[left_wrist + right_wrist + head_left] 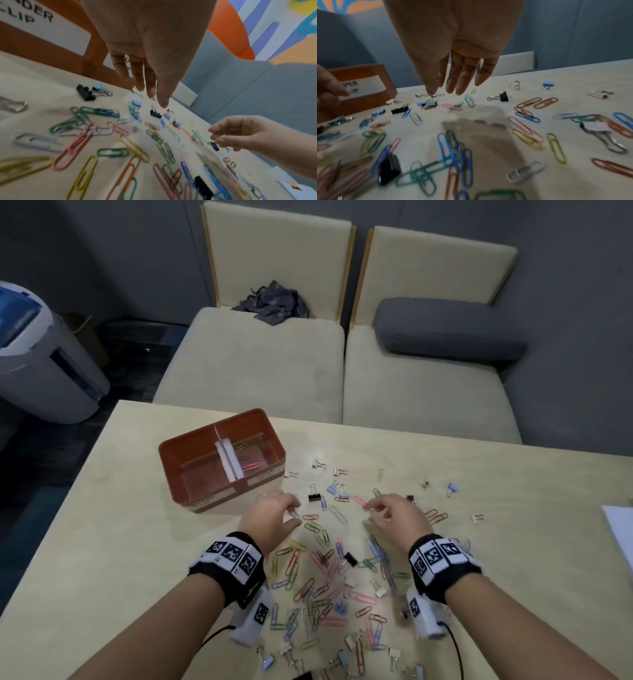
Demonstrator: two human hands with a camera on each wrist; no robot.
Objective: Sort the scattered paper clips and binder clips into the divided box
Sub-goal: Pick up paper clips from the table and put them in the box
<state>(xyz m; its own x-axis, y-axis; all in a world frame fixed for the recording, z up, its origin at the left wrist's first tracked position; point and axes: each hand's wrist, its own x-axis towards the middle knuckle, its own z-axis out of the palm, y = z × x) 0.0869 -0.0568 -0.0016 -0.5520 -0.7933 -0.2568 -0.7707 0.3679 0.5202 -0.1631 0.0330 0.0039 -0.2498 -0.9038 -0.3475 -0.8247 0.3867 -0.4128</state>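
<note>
Your head camera looks steeply down on the table (120,508) from above. Each wrist camera sits low, looking along your fingers (150,88); all three share the orange box (191,470).

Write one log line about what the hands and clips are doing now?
left hand: open over clips | right hand: open over clips | box: few paper clips inside | table: many clips scattered

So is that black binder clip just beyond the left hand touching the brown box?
Apart. The head view shows a strip of bare table between the black binder clip and the box.
</note>
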